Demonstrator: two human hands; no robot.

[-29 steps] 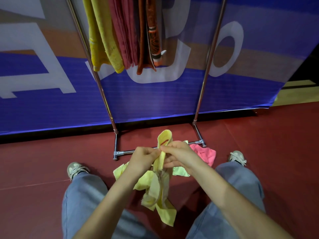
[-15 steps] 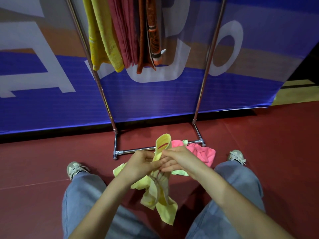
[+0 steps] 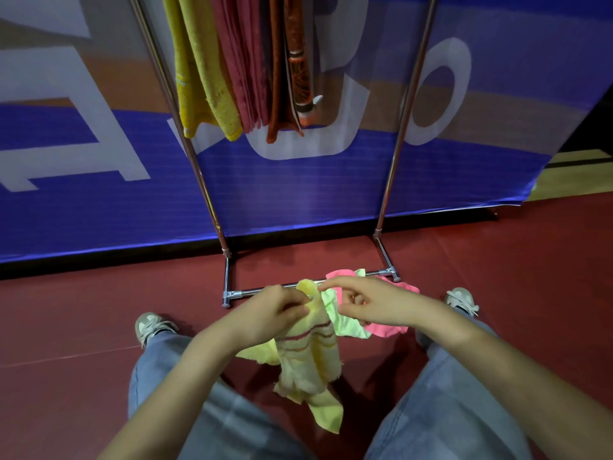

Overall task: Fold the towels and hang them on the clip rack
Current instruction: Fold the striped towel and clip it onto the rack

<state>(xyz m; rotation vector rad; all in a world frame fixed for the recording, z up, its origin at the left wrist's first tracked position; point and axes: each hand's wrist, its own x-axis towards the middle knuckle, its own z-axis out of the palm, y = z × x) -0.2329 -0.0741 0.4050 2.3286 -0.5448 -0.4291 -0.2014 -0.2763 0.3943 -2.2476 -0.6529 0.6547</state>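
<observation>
Two hands worked low between the person's knees, clad in blue jeans (image 3: 205, 426). The left hand (image 3: 275, 313) gripped the yellow striped towel (image 3: 308, 353) by its bunched top, its fingers curled round the cloth, and the rest hung limp towards the floor (image 3: 66, 327). A second earlier both hands pinched that top together; the right hand (image 3: 368, 303) had since let go and drawn to the right, fingers spread, with the forefinger reaching to the towel's upper edge. The towel had also turned, showing its red stripes. In my judgement an edge was being sought and folding had not properly begun. Just beyond, a pale green towel (image 3: 348, 327) and a pink towel (image 3: 388, 330) lay crumpled on the dark red floor against the base bar (image 3: 258, 290) of the clip rack (image 3: 394, 154). Further up, hung towels (image 3: 205, 78) in yellow, red and orange occupied the rack's left part. A blue banner (image 3: 99, 194) with large pale lettering closed off the room behind.
</observation>
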